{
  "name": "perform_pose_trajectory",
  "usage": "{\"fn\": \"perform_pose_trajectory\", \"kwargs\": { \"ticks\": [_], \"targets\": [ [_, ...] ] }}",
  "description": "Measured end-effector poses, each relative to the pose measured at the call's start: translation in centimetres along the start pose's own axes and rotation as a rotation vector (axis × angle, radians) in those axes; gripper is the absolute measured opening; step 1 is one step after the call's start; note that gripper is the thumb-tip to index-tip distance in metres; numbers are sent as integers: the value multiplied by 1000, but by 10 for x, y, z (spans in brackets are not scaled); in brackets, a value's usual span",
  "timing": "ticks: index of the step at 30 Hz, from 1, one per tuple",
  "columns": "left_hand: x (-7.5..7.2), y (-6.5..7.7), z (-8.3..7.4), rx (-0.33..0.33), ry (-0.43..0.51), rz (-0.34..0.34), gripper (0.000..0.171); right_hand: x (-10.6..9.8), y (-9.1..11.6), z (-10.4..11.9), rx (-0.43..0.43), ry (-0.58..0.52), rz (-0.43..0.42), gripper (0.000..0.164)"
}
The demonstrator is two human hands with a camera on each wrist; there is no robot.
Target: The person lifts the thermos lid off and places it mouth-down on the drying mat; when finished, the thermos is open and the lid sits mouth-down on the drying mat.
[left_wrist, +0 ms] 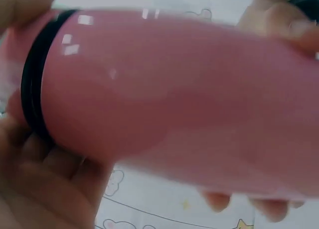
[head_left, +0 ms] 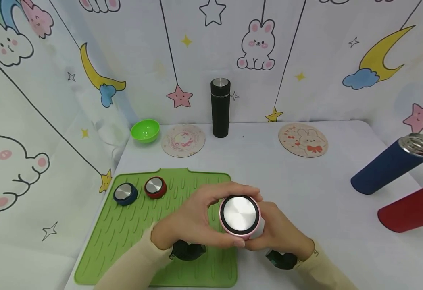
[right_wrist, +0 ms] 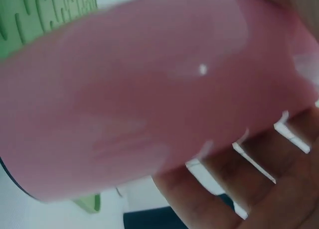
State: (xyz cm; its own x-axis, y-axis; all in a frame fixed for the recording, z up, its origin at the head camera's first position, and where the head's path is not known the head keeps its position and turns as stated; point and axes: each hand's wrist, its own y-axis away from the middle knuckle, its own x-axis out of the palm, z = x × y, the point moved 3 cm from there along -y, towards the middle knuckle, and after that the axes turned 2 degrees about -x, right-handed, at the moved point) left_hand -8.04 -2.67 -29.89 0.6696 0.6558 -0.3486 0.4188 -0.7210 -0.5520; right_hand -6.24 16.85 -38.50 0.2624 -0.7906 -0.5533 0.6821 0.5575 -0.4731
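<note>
A pink thermos bottle [left_wrist: 179, 99] stands between both hands, its silver-topped lid [head_left: 239, 215] facing up in the head view. My left hand [head_left: 196, 215] grips it around the lid end, thumb in front and fingers behind. A black ring [left_wrist: 36, 79] circles the bottle beside those fingers in the left wrist view. My right hand [head_left: 284, 227] holds the pink body lower down, its fingers [right_wrist: 224, 176] curled round it in the right wrist view. Whether the lid is loose or tight cannot be told. The bottle's base is hidden in the head view.
On the green mat [head_left: 182, 181] lie a blue lid [head_left: 125, 194] and a red lid [head_left: 155, 187]. Lidless blue [head_left: 389, 167] and red [head_left: 414, 207] bottles stand right. A black thermos [head_left: 220, 110], green bowl [head_left: 145, 131] and two round coasters [head_left: 183, 140] [head_left: 303, 140] stand behind.
</note>
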Motion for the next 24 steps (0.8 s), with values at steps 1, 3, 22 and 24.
{"fn": "perform_pose_trajectory", "kwargs": {
  "ticks": [1, 3, 22, 24],
  "targets": [
    [0, 0, 1, -9, -10, -40, 80, 0, -1, 0, 1, 30, -25, 70],
    [2, 0, 2, -26, -47, -130, 80, -1, -2, -1, 15, 83, -79, 70],
    [0, -14, 1, -94, 62, 190, 88, -4, 12, -6, 53, -170, 87, 82],
    [-1, -14, -1, -70, 107, 269, 86, -3, 13, -4, 19, -176, 123, 81]
  ]
}}
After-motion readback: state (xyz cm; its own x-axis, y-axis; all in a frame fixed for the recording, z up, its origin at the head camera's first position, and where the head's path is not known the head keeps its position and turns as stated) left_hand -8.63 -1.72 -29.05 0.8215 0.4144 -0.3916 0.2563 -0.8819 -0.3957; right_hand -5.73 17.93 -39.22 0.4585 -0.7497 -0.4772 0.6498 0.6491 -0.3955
